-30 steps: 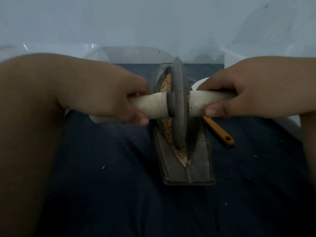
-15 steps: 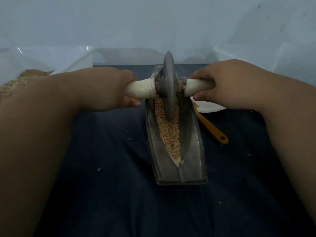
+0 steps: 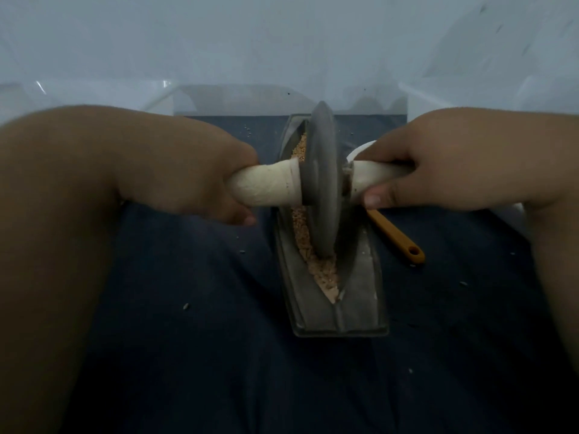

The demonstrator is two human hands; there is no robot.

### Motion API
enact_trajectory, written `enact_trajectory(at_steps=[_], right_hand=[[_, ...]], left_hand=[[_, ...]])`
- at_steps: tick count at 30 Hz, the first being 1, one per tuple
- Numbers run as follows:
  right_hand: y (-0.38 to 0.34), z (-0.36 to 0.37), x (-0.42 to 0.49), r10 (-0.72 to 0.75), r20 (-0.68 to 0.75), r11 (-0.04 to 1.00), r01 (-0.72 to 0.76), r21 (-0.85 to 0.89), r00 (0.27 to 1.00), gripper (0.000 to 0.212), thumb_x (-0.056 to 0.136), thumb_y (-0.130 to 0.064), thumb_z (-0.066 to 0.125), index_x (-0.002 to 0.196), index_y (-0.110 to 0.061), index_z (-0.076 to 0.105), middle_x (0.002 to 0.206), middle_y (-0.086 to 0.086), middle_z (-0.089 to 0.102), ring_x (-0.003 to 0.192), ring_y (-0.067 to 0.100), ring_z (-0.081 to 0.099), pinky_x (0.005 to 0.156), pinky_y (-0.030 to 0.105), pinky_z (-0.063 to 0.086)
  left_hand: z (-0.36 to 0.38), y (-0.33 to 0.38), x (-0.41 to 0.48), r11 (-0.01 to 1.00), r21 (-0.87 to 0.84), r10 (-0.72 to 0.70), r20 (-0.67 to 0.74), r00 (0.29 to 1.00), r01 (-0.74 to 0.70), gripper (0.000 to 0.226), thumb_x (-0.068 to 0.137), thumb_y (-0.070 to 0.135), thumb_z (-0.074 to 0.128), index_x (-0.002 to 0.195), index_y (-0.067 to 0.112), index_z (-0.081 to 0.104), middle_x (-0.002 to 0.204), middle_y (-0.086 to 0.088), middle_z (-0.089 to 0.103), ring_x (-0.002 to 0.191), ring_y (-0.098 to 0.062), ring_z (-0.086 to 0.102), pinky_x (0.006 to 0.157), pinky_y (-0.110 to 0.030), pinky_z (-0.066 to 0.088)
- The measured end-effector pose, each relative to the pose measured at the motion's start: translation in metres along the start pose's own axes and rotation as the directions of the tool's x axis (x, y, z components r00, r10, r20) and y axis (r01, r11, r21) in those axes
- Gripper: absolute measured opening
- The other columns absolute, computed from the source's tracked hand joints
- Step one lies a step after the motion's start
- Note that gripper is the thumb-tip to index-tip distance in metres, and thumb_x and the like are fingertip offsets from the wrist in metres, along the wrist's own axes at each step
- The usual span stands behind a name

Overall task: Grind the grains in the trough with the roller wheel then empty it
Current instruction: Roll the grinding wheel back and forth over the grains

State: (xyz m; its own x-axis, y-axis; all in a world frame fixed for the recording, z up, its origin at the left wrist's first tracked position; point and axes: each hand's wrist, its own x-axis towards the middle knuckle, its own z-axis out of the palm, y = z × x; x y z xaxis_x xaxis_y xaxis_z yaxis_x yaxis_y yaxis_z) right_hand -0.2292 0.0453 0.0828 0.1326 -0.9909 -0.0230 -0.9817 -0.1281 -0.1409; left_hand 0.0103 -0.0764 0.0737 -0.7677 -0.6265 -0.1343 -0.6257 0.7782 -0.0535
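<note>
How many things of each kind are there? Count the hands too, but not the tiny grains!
Hands: 2 (left hand, right hand, both gripping the wheel's handles)
Roller wheel: 1
Trough: 1
Orange utensil handle: 1
White dish, mostly hidden behind the right hand: 1
Total: 6

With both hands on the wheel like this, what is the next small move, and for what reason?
Probably roll the roller wheel away, toward the far end of the trough. Its rim sits near the near end, the left hand and right hand grip the handles, and grains lie in the groove on both sides of it.
</note>
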Motion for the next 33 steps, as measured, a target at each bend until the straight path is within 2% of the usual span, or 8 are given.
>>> enact_trajectory(at_steps=[5,7,11,14,18,24,28,33], right_hand=[[0.017,0.024,0.029,0.066,-0.241,0.998,-0.067,0.001,0.968,0.049,0.083,-0.061,0.055,0.129,-0.046,0.054,0.108,-0.009,0.065,0.089,0.01,0.055,0.073,0.031,0.042],[0.023,0.033,0.04,0.081,-0.32,0.995,-0.097,-0.036,0.944,0.051,0.087,-0.055,0.057,0.136,-0.044,0.048,0.119,-0.003,0.062,0.104,0.021,0.055,0.081,0.038,0.044],[0.03,0.04,0.048,0.103,-0.376,0.99,-0.13,-0.047,0.921,0.059,0.087,-0.055,0.058,0.142,-0.041,0.042,0.128,0.003,0.058,0.116,0.027,0.052,0.088,0.04,0.042],[0.029,0.038,0.044,0.086,-0.353,0.993,-0.108,-0.045,0.932,0.06,0.086,-0.059,0.055,0.142,-0.041,0.042,0.128,0.0,0.058,0.117,0.024,0.052,0.085,0.036,0.041],[0.018,0.027,0.03,0.008,-0.245,1.0,-0.006,0.006,0.969,0.056,0.086,-0.073,0.027,0.124,-0.046,0.057,0.099,-0.014,0.065,0.089,0.008,0.059,0.071,0.032,0.045],[0.005,0.0,0.001,-0.055,0.02,0.991,0.052,0.122,0.998,0.057,0.072,-0.089,0.025,0.103,-0.055,0.06,0.07,-0.017,0.068,0.069,-0.005,0.061,0.056,0.019,0.041],[0.001,-0.004,-0.003,-0.074,0.08,0.991,0.064,0.118,0.994,0.062,0.065,-0.085,0.035,0.111,-0.051,0.06,0.068,-0.02,0.067,0.071,-0.006,0.06,0.054,0.015,0.037],[0.011,0.02,0.023,-0.009,-0.152,1.0,0.013,0.027,0.988,0.059,0.077,-0.069,0.045,0.132,-0.052,0.049,0.104,-0.015,0.066,0.083,0.0,0.054,0.067,0.023,0.038]], left_hand=[[0.019,-0.015,0.032,0.999,0.01,-0.033,-0.231,0.972,0.036,0.035,0.079,0.052,0.067,0.097,0.028,0.049,0.085,0.006,0.056,0.075,-0.014,0.053,0.067,-0.031,0.044],[0.027,-0.018,0.041,0.994,0.032,-0.089,-0.355,0.931,0.108,0.035,0.083,0.049,0.065,0.101,0.023,0.05,0.091,0.0,0.057,0.084,-0.026,0.056,0.075,-0.04,0.048],[0.034,-0.017,0.047,0.978,0.102,-0.105,-0.502,0.858,0.18,0.036,0.084,0.05,0.064,0.101,0.022,0.049,0.095,-0.005,0.059,0.085,-0.029,0.057,0.069,-0.037,0.045],[0.03,-0.016,0.043,0.979,0.091,-0.13,-0.414,0.901,0.183,0.037,0.081,0.053,0.064,0.094,0.025,0.044,0.08,0.005,0.05,0.073,-0.021,0.049,0.064,-0.033,0.039],[0.016,-0.008,0.025,0.992,0.07,-0.088,-0.217,0.972,0.105,0.038,0.074,0.06,0.067,0.082,0.031,0.043,0.072,0.009,0.051,0.064,-0.006,0.048,0.053,-0.027,0.031],[-0.01,0.002,-0.009,0.984,-0.181,0.031,0.191,0.981,0.004,0.058,0.051,0.082,0.054,0.086,0.035,0.057,0.063,0.009,0.069,0.052,-0.01,0.064,0.045,-0.02,0.048],[-0.009,0.002,-0.007,0.98,-0.198,0.064,0.169,0.984,-0.029,0.056,0.052,0.078,0.057,0.085,0.033,0.058,0.065,0.01,0.069,0.055,-0.005,0.063,0.054,-0.025,0.049],[0.01,-0.005,0.018,0.994,-0.107,-0.006,-0.103,0.995,-0.005,0.03,0.075,0.057,0.065,0.088,0.033,0.052,0.075,0.007,0.058,0.068,-0.006,0.054,0.058,-0.027,0.034]])
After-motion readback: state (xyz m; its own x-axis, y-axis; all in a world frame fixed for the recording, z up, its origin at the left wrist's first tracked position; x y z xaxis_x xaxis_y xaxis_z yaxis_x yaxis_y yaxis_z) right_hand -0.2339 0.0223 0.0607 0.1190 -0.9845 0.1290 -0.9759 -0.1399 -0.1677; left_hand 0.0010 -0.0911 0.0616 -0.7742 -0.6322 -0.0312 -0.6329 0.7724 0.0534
